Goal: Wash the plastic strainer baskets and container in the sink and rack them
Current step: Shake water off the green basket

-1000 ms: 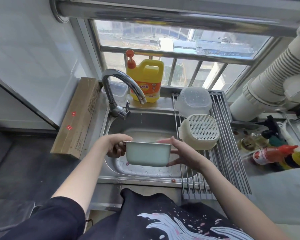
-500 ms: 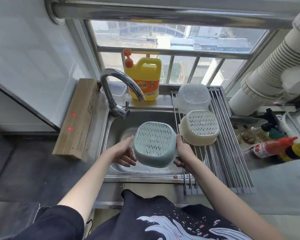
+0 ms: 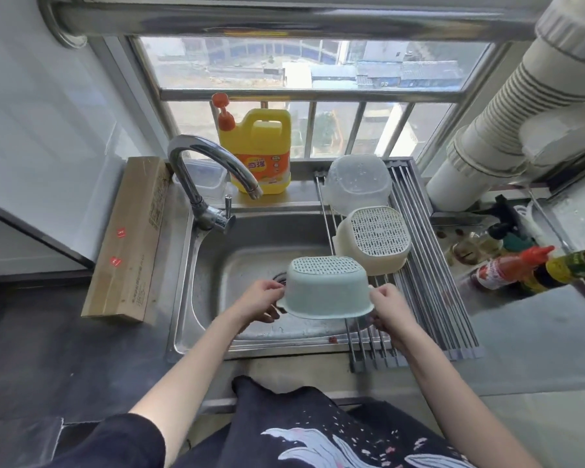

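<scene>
A pale green strainer basket (image 3: 325,288) hangs upside down over the right part of the steel sink (image 3: 213,265), its perforated bottom facing up. My left hand (image 3: 262,300) grips its left rim handle and my right hand (image 3: 387,310) grips its right one. On the roll-up rack (image 3: 433,282) across the sink's right side a cream strainer basket (image 3: 374,243) lies upside down. Behind it rests a clear plastic container (image 3: 357,185), also inverted.
The curved tap (image 3: 205,179) stands at the sink's back left, shut off. A yellow detergent jug (image 3: 257,155) and a small clear box (image 3: 205,179) sit on the sill. A long cardboard box (image 3: 129,238) lies left. Sauce bottles (image 3: 520,268) stand on the right counter.
The green basket has been turned from upright to fully upside down and shifted right, toward the rack. Both hands moved to its rim handles.
</scene>
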